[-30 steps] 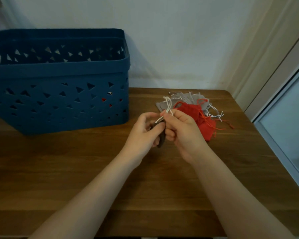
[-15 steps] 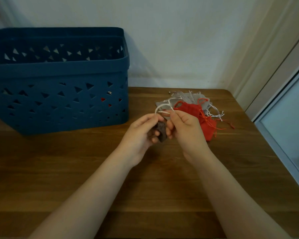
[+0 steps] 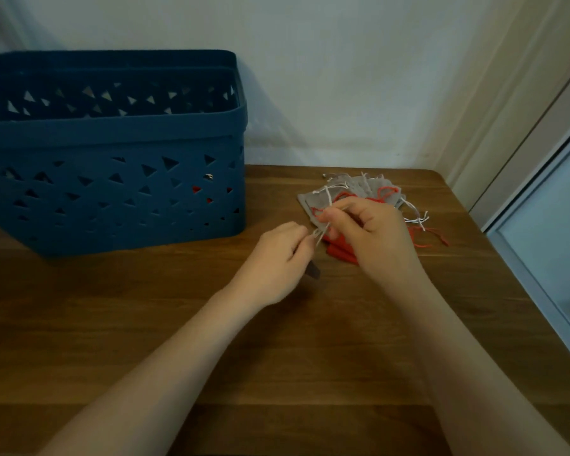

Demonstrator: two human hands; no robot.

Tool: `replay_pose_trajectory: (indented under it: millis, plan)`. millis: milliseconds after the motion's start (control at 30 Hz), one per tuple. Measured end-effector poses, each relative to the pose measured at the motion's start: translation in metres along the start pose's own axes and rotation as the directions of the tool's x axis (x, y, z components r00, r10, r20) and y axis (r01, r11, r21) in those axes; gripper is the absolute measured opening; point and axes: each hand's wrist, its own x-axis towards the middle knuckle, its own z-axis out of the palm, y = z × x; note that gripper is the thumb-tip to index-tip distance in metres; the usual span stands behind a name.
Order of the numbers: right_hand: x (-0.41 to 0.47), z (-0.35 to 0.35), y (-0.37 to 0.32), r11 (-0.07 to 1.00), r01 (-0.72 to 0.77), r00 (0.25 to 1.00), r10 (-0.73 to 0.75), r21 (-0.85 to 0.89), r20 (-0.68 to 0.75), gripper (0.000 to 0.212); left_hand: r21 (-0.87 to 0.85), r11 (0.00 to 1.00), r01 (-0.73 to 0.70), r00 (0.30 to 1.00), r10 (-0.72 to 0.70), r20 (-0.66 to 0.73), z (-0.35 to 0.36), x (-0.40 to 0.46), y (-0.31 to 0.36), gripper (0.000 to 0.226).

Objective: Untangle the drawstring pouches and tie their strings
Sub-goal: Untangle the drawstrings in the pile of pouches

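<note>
Over table: L hand grips dark pouch; R hand pinches white string.

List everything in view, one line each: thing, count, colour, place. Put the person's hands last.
basket: one, dark blue with triangular holes, back left of the table, against the wall.
table: one, brown wood, fills the lower view.
grey pouches: several, exact count unclear, piled at the back right of the table.
red pouches: at least one, partly under the right hand, in the same pile.
loose strings: several, white and red, trailing right of the pile.
dark pouch: one, dark grey-brown, hanging below the left hand.
white string: one, stretched between both hands.
left hand: pinches the white string.
right hand: pinches the white string, over the pile.
</note>
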Motion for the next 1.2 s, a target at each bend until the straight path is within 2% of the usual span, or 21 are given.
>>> replay_pose_trajectory:
  millis: [100,200,333,400,467,533,600,700,833,1067,1200]
  plan:
    - [0.008,-0.001,-0.002,0.998,0.019,0.999,-0.017,-0.06,0.048,0.016,0.011,0.996,-0.091,0.992,0.089,0.091,0.002,-0.003,0.001,0.024]
    - [0.012,0.001,-0.007,1.0,0.017,0.99,-0.014,-0.023,0.141,0.011,0.07,0.984,-0.165,0.982,0.158,0.103,0.003,-0.004,-0.001,0.025]
    - [0.015,0.005,-0.009,0.998,0.02,0.981,-0.031,0.059,0.189,0.006,-0.02,0.997,-0.068,0.989,0.071,0.132,0.001,-0.002,-0.002,0.031]
    - [0.014,0.006,-0.006,0.989,-0.008,0.975,-0.025,0.147,0.219,0.04,-0.078,0.997,0.017,0.995,-0.009,0.099,0.0,-0.003,-0.001,0.031]
    - [0.012,0.003,-0.002,0.994,-0.033,0.96,0.002,0.106,0.279,0.062,-0.209,0.969,0.133,0.99,-0.119,0.077,-0.001,-0.004,0.0,0.031]
    - [0.01,0.001,0.003,0.999,-0.016,0.941,0.028,-0.038,0.337,0.052,-0.294,0.935,0.2,0.98,-0.19,0.062,-0.002,-0.004,-0.001,0.033]
    - [0.01,-0.002,0.007,0.981,0.031,0.931,0.042,-0.193,0.362,0.031,-0.349,0.905,0.242,0.97,-0.239,0.054,-0.003,-0.004,-0.001,0.034]
    - [0.01,-0.006,0.007,0.975,0.044,0.937,0.036,-0.218,0.348,0.008,-0.402,0.866,0.299,0.952,-0.302,0.056,-0.003,-0.004,-0.002,0.032]
    - [0.007,-0.009,0.003,0.986,0.08,0.953,-0.031,-0.15,0.301,0.007,-0.467,0.8,0.375,0.92,-0.381,0.086,-0.004,-0.003,-0.005,0.028]
    - [0.002,-0.013,0.005,0.98,0.183,0.902,-0.135,-0.08,0.411,0.004,-0.606,0.699,0.38,0.921,-0.345,0.18,-0.007,-0.006,-0.003,0.026]
    - [0.003,-0.013,0.009,0.992,0.123,0.949,-0.124,0.019,0.289,0.014,-0.6,0.729,0.33,0.942,-0.301,0.151,-0.008,-0.008,-0.002,0.021]
